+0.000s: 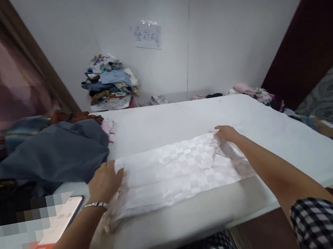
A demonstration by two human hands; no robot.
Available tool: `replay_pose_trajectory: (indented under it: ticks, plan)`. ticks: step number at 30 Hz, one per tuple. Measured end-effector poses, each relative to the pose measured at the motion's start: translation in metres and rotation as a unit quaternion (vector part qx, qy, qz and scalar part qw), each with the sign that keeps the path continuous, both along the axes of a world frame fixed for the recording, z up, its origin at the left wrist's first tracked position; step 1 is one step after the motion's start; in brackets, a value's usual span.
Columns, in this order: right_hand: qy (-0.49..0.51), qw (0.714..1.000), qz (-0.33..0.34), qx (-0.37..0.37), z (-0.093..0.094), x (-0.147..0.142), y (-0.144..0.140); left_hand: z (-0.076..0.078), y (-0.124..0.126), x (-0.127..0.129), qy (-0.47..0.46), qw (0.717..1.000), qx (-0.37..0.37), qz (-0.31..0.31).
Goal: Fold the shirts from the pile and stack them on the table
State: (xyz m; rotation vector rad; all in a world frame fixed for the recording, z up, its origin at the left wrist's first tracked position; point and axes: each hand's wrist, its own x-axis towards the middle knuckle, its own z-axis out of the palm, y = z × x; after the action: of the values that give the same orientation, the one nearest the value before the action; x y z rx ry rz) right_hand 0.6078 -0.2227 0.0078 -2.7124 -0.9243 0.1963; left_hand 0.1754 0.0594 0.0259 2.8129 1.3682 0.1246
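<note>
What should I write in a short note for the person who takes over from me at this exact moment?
Left hand: flat on the left end of the white checked cloth, fingers spread, not gripping.
Right hand: on the cloth's far right corner; whether it pinches the cloth cannot be told.
The cloth lies spread across the near part of the white table, folded into a long band.
Grey garment pile is at the left, a phone near the left forearm.
Left: any further folds.

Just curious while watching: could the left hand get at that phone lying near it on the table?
Probably yes: the left hand rests on the white checked cloth, the phone lies just beside its wrist, nothing between.
</note>
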Motion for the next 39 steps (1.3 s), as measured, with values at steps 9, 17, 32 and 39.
replay_pose_trajectory:
  ticks: [9, 17, 32, 39]
  plan:
    - [0.025, 0.999, -0.033, -0.027, 0.002, 0.019, -0.015, -0.028, 0.005, 0.008, 0.016, 0.995, -0.006, -0.096]
    - [-0.038, 0.999, -0.026, -0.030, 0.010, 0.003, -0.009, -0.025, 0.004, 0.008, 0.040, 0.994, 0.006, -0.098]
    - [0.024, 0.989, 0.138, -0.044, -0.027, -0.100, 0.010, -0.036, 0.005, 0.003, -0.006, 0.994, 0.048, -0.101]
    - [-0.012, 0.995, 0.096, -0.036, -0.016, -0.089, 0.004, -0.041, 0.010, -0.004, -0.002, 0.993, 0.076, -0.093]
